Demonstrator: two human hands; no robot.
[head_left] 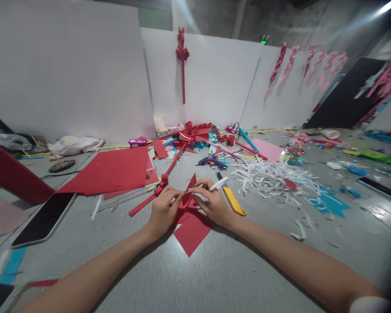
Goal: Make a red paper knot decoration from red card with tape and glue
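Observation:
Between my two hands, a small folded piece of red paper [189, 192] stands up with a pointed tip. My left hand [164, 208] pinches its left side between thumb and fingertips. From the right, my right hand [213, 204] grips the same piece with its fingertips, and a white strip [219, 184] pokes out by its fingers. Just below lies a flat red paper square [193, 232] with a corner toward me. A yellow utility knife [234, 201] rests right of my right hand. Beyond it sits a blue glue gun [211, 162].
Large red sheets [117, 169] and a phone [45, 217] lie to the left. White paper shreds [267, 174] surround a tape roll [264, 181] on the right. Red paper ornaments [195, 132] pile up before the white panel [211, 74]. Another phone [382, 189] is far right.

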